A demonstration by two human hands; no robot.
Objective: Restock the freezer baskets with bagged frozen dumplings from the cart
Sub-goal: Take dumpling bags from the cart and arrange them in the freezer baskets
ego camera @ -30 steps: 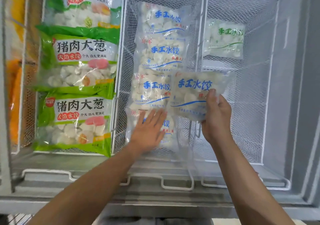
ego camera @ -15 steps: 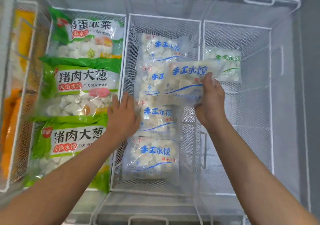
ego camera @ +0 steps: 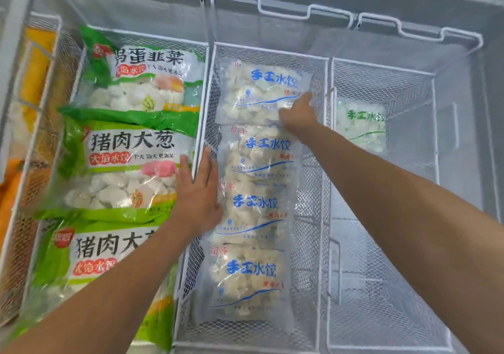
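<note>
Several clear dumpling bags with blue print lie in a row in the middle wire basket (ego camera: 270,52). The farthest bag (ego camera: 259,92) lies flat at the basket's back end, and my right hand (ego camera: 298,116) holds its near right corner, one finger stretched along its edge. My left hand (ego camera: 197,187) lies flat, fingers straight, on the wire divider between the left and middle baskets, touching the left edge of the third bag (ego camera: 256,212). Another bag (ego camera: 261,157) sits between them and one (ego camera: 245,280) lies nearest me.
The left basket holds three large green dumpling bags (ego camera: 122,162). In the right basket (ego camera: 381,67) a single green-print bag (ego camera: 362,127) lies at the back over bare mesh. Orange packages (ego camera: 35,67) fill a basket at the far left. Freezer walls surround everything.
My right hand carried the blue-print bag away from me and set it down at the back of the middle basket. My left hand shifted left onto the divider. The view tilted forward.
</note>
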